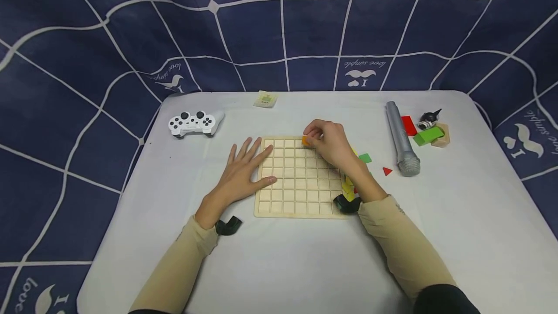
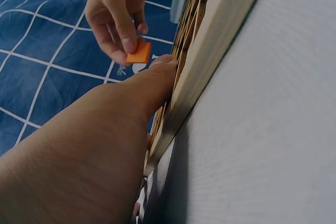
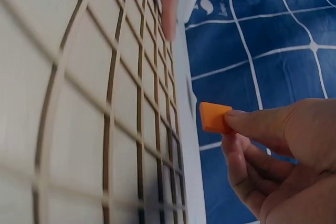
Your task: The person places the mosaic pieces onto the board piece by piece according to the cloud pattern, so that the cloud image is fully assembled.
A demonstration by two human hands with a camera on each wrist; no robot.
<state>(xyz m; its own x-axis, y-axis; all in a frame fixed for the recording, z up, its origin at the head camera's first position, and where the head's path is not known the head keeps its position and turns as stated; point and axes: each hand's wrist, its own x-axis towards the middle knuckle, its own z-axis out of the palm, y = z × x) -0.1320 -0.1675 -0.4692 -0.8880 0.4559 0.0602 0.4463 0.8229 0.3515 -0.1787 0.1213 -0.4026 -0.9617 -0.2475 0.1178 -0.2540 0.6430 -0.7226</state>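
Fingers [image 3: 247,124] of our right hand [image 1: 329,147] are curled, thumb and forefinger pinching a small orange tile [image 1: 307,141] by one edge. We see the tile held just above the far edge of the wooden grid board [image 1: 296,207], near the middle of its top row; in the right wrist view the tile [image 3: 214,117] stands apart from the board's surface, not seated in any cell. From the left wrist view the same tile [image 2: 139,53] sits under the fingertips, close to the board's rim.

Our left hand [image 1: 244,171] lies flat, fingers straight and spread, palm on the white table [image 1: 457,236], with the fingertips and thumb resting on the board's left edge. It holds nothing.

The cells we can see on the board have no pieces in them; those under the right hand and forearm are hidden. Beside the board's right edge, partly hidden by the right forearm, we note yellow pieces [image 1: 348,189], a green piece [image 1: 365,158] and a red triangle [image 1: 386,171].

Farther right lies a silver microphone [image 1: 402,139], then a red block [image 1: 409,125], a green block [image 1: 428,135] and a pale wooden block [image 1: 442,138]. A white game controller [image 1: 193,123] sits at far left, well apart from the board, and a small packet [image 1: 265,99] lies near the far edge of the table.
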